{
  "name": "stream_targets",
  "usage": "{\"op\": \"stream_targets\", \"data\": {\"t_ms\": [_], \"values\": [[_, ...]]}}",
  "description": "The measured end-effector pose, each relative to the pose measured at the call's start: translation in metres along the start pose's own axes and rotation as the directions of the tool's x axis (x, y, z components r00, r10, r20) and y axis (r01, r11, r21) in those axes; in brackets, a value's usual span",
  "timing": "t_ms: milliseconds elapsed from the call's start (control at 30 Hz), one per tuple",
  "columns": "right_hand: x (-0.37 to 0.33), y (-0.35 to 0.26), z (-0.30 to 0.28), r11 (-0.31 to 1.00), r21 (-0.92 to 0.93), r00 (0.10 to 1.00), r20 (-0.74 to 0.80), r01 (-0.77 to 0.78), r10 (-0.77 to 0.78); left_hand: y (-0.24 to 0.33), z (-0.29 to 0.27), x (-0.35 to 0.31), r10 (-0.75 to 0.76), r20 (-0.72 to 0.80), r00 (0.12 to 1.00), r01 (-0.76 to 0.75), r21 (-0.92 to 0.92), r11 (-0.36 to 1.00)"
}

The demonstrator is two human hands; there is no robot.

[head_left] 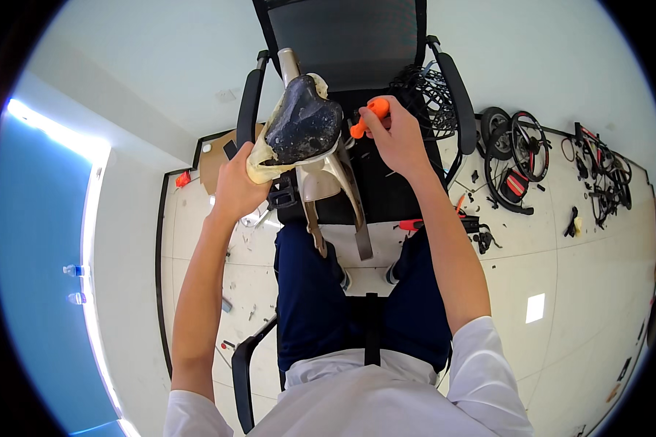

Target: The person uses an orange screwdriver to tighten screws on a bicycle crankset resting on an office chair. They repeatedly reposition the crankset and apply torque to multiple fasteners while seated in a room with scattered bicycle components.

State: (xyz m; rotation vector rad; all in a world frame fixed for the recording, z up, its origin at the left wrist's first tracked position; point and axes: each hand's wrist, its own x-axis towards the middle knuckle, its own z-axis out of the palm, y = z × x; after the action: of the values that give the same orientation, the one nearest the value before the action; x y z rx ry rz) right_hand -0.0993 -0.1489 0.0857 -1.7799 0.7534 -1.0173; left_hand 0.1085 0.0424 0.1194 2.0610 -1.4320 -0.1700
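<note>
A bicycle saddle, its black top scuffed and pale foam showing round the edge, is in front of me over the seat of a black office chair. My left hand is closed on the saddle's near left edge, by the foam. Beneath and beyond the saddle is a champagne-coloured metal bicycle frame piece with a forked end towards me. My right hand grips a small tool with an orange handle, just right of the saddle; its working end cannot be made out. A black pedal sits near my left hand.
Black wire mesh lies on the chair's right side, inside its armrest. Bicycle wheels and a red-and-black frame lie on the right floor. A cardboard box stands at left. Small parts litter the tiles.
</note>
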Motion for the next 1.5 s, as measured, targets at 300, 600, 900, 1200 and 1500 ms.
{"op": "stream_targets", "data": {"t_ms": [300,600,900,1200,1500], "values": [[-0.001,-0.010,0.002,0.997,-0.071,1.000,0.024,0.018,-0.017,0.001,-0.002,0.000,-0.003,0.006,1.000,0.003,0.009,1.000],[0.047,-0.034,0.004,0.876,-0.337,0.873,0.458,0.345,-0.168,0.015,-0.004,0.003,-0.017,0.030,0.999,0.016,0.031,0.999],[0.070,-0.043,0.004,0.910,-0.255,0.767,0.634,0.326,-0.096,0.016,0.000,0.003,-0.022,-0.001,1.000,0.022,-0.033,0.999],[0.063,-0.040,0.009,0.855,-0.372,0.812,0.576,0.361,-0.092,0.013,0.000,0.003,0.006,0.002,1.000,-0.006,0.058,0.998],[0.073,-0.034,0.007,0.749,-0.373,0.768,0.580,0.548,-0.273,0.016,0.002,0.005,0.006,0.009,1.000,-0.006,0.038,0.999]]}}
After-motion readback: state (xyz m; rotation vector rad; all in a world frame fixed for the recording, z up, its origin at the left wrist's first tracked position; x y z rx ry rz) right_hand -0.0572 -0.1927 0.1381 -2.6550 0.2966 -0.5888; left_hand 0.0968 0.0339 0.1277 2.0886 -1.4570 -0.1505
